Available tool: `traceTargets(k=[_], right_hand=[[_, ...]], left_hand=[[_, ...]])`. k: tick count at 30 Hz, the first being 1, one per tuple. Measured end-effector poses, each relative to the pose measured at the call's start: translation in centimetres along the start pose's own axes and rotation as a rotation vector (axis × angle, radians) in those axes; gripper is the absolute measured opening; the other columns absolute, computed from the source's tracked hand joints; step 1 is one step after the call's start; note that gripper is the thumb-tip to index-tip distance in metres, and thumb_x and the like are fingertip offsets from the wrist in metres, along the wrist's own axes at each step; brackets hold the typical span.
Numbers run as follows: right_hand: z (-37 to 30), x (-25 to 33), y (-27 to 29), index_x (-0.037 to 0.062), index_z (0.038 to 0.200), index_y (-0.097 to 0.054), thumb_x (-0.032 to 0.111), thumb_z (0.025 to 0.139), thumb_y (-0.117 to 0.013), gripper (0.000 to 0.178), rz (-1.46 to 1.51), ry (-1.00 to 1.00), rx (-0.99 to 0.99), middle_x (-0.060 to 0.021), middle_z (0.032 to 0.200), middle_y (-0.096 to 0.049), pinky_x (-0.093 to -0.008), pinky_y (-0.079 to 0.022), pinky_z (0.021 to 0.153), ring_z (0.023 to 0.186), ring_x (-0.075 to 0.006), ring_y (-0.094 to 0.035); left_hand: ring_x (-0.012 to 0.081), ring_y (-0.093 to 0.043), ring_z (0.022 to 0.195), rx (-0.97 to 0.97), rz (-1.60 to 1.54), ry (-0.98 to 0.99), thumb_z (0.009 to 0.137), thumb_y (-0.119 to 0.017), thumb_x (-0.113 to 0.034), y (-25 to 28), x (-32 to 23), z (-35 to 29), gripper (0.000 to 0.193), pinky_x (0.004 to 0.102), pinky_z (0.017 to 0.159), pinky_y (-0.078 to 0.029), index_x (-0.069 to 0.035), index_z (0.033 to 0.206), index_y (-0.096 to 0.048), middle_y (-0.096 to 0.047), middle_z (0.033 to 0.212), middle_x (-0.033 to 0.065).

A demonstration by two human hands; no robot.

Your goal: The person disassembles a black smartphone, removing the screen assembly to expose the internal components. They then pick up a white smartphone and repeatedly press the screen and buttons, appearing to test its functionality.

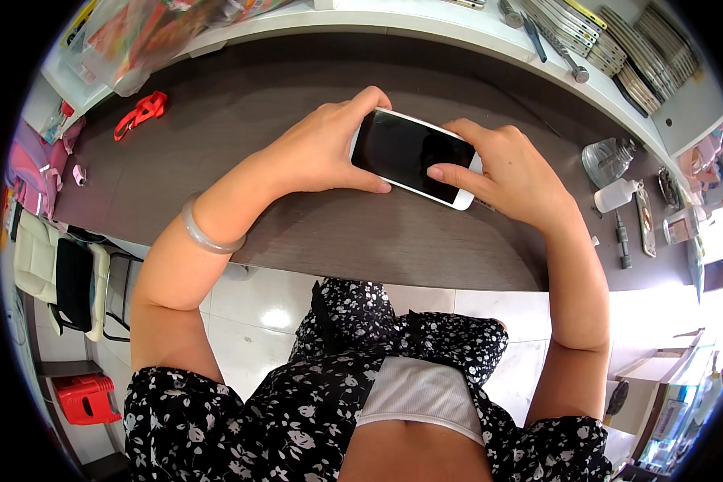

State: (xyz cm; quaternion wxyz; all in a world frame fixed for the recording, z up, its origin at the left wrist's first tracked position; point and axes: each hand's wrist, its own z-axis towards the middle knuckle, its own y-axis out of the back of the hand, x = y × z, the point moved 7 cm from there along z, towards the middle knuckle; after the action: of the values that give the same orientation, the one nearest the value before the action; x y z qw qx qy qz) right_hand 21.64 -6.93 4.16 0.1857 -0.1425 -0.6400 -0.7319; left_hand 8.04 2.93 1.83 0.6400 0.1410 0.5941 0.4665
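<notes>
A white phone (410, 153) with a dark, blank screen is held flat above the grey-brown worktable (241, 120). My left hand (321, 149) grips its left end, fingers curled over the far edge and thumb along the near edge. My right hand (510, 173) holds the right end, with the thumb resting on the screen. A pale translucent bangle (205, 233) circles my left wrist.
A red strap (140, 112) lies at the table's far left. On the right are a clear glass jar (606, 159), a small white bottle (616, 195) and a screwdriver (622, 241). Tools sit on the white shelf (570, 36) behind. A red stool (87, 398) stands on the tiled floor.
</notes>
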Motion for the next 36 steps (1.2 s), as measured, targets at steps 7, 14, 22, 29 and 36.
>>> traceTargets(k=[7,14,22,29,36], right_hand=[[0.01,0.08,0.0,-0.0035,0.102,-0.064,0.037,0.081,-0.072,0.046,0.008,0.006,-0.004,-0.0221,0.068,-0.065,-0.0417,-0.051,0.064,0.067,-0.0379,-0.066],[0.05,-0.01,0.05,-0.0033,0.102,-0.065,0.037,0.081,-0.072,0.046,0.008,0.017,-0.008,-0.0223,0.068,-0.065,-0.0415,-0.052,0.065,0.068,-0.038,-0.066],[0.07,-0.02,-0.01,-0.0028,0.102,-0.065,0.038,0.081,-0.072,0.047,0.003,0.017,-0.005,-0.0224,0.069,-0.065,-0.0417,-0.052,0.065,0.069,-0.0383,-0.066],[0.09,-0.07,-0.05,-0.0022,0.103,-0.065,0.038,0.081,-0.072,0.046,0.001,0.009,-0.001,-0.0223,0.069,-0.065,-0.0419,-0.052,0.066,0.069,-0.0384,-0.066],[0.06,-0.07,-0.06,-0.0025,0.103,-0.065,0.036,0.081,-0.073,0.046,0.02,0.012,-0.007,-0.0223,0.069,-0.065,-0.0417,-0.052,0.065,0.069,-0.0381,-0.066]], left_hand=[[0.026,-0.059,0.087,-0.002,-0.005,0.002,0.061,-0.087,-0.016,-0.06,0.06,-0.02,0.066,0.0356,0.076,-0.045,-0.007,0.111,-0.044,-0.062,0.093,0.0105],[0.0281,-0.06,0.089,0.001,0.0,-0.012,0.061,-0.087,-0.016,-0.02,-0.03,-0.01,0.067,0.0362,0.077,-0.045,-0.007,0.111,-0.044,-0.063,0.094,0.0119],[0.0298,-0.061,0.09,0.007,0.011,0.0,0.061,-0.088,-0.016,-0.06,0.05,0.01,0.067,0.0373,0.078,-0.046,-0.007,0.111,-0.044,-0.063,0.095,0.0128],[0.0303,-0.061,0.09,0.004,0.019,0.0,0.061,-0.088,-0.016,-0.02,-0.03,0.01,0.067,0.0373,0.078,-0.046,-0.007,0.112,-0.044,-0.063,0.096,0.0129],[0.0299,-0.059,0.089,0.003,0.013,-0.007,0.061,-0.088,-0.018,-0.02,-0.08,0.02,0.068,0.0376,0.077,-0.045,-0.007,0.111,-0.043,-0.062,0.094,0.0129]])
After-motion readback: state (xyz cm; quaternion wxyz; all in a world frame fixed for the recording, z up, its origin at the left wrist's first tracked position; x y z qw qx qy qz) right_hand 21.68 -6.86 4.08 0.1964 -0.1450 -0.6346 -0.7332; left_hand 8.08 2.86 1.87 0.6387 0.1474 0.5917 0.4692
